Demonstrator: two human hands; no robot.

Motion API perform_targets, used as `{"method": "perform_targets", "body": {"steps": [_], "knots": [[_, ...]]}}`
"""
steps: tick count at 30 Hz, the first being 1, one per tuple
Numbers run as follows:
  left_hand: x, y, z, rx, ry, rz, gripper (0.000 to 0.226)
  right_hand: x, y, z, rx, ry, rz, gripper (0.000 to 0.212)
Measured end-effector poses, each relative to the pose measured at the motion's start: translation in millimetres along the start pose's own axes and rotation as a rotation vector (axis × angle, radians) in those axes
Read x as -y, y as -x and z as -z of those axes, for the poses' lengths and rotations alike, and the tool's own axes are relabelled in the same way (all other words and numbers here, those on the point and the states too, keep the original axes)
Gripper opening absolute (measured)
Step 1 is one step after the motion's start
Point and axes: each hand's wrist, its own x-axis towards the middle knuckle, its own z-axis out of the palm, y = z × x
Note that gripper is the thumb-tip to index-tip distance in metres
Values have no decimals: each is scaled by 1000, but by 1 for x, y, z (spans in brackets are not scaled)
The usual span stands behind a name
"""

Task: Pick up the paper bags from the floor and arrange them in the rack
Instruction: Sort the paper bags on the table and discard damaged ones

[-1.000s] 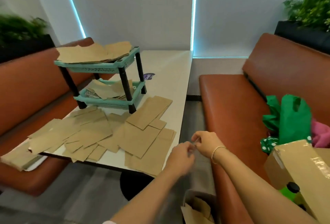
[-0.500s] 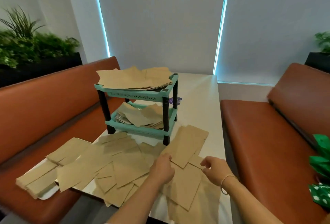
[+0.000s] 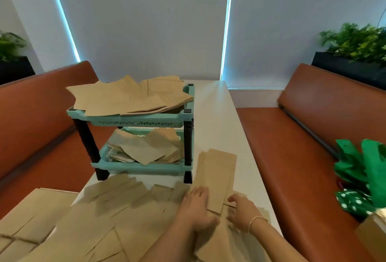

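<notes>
A teal two-shelf rack (image 3: 133, 120) with black legs stands on the white table (image 3: 215, 115). Flat brown paper bags are piled on its top shelf (image 3: 125, 98) and lower shelf (image 3: 146, 148). Several more flat bags (image 3: 100, 215) cover the near end of the table. One long bag (image 3: 217, 174) lies just right of the rack's front leg. My left hand (image 3: 195, 209) rests with fingers spread on that bag's near left edge. My right hand (image 3: 242, 212), with a bead bracelet on its wrist, has curled fingers touching bags at the long bag's near right side.
Orange-brown benches (image 3: 292, 157) flank the table on both sides. Green fabric bags (image 3: 363, 169) and a cardboard box corner (image 3: 373, 238) sit on the right bench. Planters with greenery (image 3: 355, 46) stand behind both benches.
Both hands moved from beside the table's near edge forward onto the spread bags, reaching the long bag next to the rack. The camera has tilted up and come closer to the rack.
</notes>
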Motion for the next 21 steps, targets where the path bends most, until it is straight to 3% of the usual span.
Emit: {"method": "perform_targets", "body": {"steps": [2, 7, 12, 15, 19, 21], "knots": [[-1, -7, -5, -50, -11, 6, 90, 2, -4, -2, 44, 46, -23, 60], [-6, -15, -1, -137, -94, -30, 33, 7, -6, -4, 59, 82, -59, 61], [-9, -22, 12, -155, -178, -25, 40, 3, -10, 3, 73, 33, -70, 68], [-17, -22, 22, -288, -130, -49, 40, 3, -10, 14, 34, -53, -71, 73], [-30, -22, 38, -472, -52, -200, 36, 7, -9, 40, -204, -93, 10, 79], [-40, -19, 51, -597, -36, -356, 29, 15, -6, 55, -331, -88, 101, 76]]}}
